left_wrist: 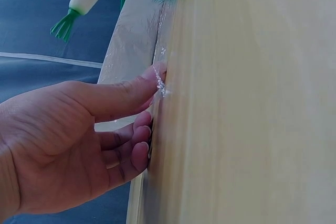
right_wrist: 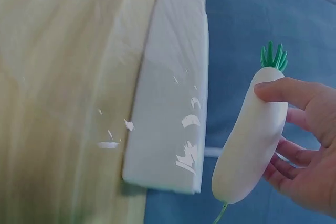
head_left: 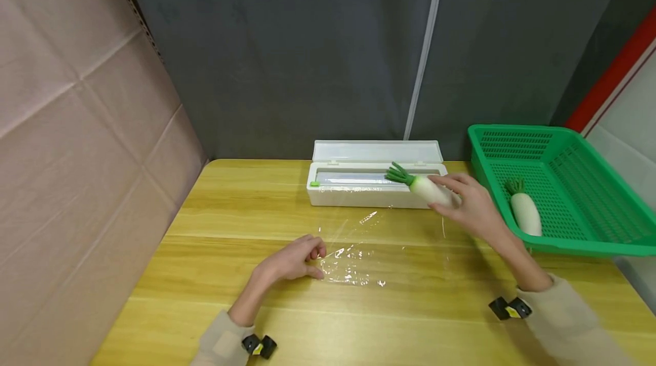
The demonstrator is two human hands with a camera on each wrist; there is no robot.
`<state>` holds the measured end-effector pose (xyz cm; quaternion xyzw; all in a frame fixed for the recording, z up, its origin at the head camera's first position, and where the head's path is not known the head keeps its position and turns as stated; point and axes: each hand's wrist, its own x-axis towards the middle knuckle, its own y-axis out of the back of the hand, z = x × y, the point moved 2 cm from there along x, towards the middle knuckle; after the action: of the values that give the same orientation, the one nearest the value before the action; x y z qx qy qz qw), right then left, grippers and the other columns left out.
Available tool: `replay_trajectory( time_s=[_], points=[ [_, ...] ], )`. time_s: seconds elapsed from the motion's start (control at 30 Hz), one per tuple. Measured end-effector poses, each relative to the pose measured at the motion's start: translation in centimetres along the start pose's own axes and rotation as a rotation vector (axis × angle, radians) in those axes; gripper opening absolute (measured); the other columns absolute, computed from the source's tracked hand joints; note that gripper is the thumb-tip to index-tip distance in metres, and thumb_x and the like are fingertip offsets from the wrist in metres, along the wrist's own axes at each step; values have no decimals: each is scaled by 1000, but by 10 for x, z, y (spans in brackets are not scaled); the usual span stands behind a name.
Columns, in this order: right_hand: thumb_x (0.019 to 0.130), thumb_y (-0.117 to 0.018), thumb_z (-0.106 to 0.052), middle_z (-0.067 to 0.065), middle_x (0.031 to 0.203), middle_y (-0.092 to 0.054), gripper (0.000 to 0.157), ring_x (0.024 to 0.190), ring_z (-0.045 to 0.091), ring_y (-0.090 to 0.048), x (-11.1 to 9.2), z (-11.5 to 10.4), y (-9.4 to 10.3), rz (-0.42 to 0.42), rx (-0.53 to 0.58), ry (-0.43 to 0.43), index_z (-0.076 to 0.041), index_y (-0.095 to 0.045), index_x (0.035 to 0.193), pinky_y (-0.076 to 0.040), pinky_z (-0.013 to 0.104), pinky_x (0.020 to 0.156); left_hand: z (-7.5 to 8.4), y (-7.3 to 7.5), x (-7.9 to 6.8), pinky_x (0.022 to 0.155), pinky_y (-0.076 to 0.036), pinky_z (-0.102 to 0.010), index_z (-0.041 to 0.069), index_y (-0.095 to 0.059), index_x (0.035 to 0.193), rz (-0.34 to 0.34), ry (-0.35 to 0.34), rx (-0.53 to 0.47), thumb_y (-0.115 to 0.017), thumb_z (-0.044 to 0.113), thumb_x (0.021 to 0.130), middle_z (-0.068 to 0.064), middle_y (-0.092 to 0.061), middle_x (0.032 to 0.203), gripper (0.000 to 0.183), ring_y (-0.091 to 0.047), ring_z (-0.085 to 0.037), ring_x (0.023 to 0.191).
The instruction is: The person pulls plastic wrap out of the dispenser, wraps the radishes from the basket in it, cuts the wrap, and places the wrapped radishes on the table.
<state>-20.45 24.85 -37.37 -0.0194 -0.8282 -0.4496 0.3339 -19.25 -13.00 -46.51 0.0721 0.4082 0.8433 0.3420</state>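
My right hand (head_left: 474, 206) grips a white radish (head_left: 433, 191) with a green leafy top, held above the right end of the white cling film dispenser (head_left: 359, 198). In the right wrist view, thumb and fingers curl round the radish (right_wrist: 251, 135), and a thin root trails from its tip. A clear sheet of cling film (head_left: 353, 266) stretches from the dispenser toward me over the table. At its left edge, my left hand (head_left: 292, 258) holds the film, which wrinkles by the thumb in the left wrist view; the index fingertip is mostly hidden there.
A green plastic basket (head_left: 579, 246) stands at the right with another white radish (head_left: 526, 215) inside. The dispenser's lid (head_left: 376, 151) is raised, and a small green slider (head_left: 315, 184) sits at its left end. A dark curtain (head_left: 287, 58) hangs behind the wooden table (head_left: 205, 275).
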Motion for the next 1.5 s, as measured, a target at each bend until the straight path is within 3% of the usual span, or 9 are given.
replay_trajectory(
  time_s=[0.2,0.47,0.87,1.5],
  points=[
    [68,-90,0,16,102,-65,51,90,33,-61,0,-15,-26,-62,45,87,0,-73,117,-53,53,76,0,1,0,78,-46,-29,12,-59,105,-1,5,4,-83,17,84,-1,-52,95,32,-49,-19,89],
    [68,-90,1,17,106,-66,53,97,35,-61,-4,-28,-59,-167,92,122,1,-72,118,-51,53,84,1,1,-1,78,-46,-29,11,-59,105,0,5,0,-83,18,83,-1,-52,95,33,-50,-19,89],
    [79,-86,-6,16,117,-65,49,105,34,-59,-6,-44,-85,-369,127,4,-7,-70,126,-54,52,87,2,2,0,77,-46,-30,10,-59,105,8,-5,5,-84,18,83,-1,-52,94,33,-49,-18,88],
    [81,-84,-9,16,121,-62,54,111,32,-56,-11,-42,-108,-484,140,-6,-3,-66,131,-53,49,92,4,0,1,78,-45,-30,10,-59,106,8,5,-11,-84,15,83,-3,-52,95,34,-48,-18,89]
  ],
)
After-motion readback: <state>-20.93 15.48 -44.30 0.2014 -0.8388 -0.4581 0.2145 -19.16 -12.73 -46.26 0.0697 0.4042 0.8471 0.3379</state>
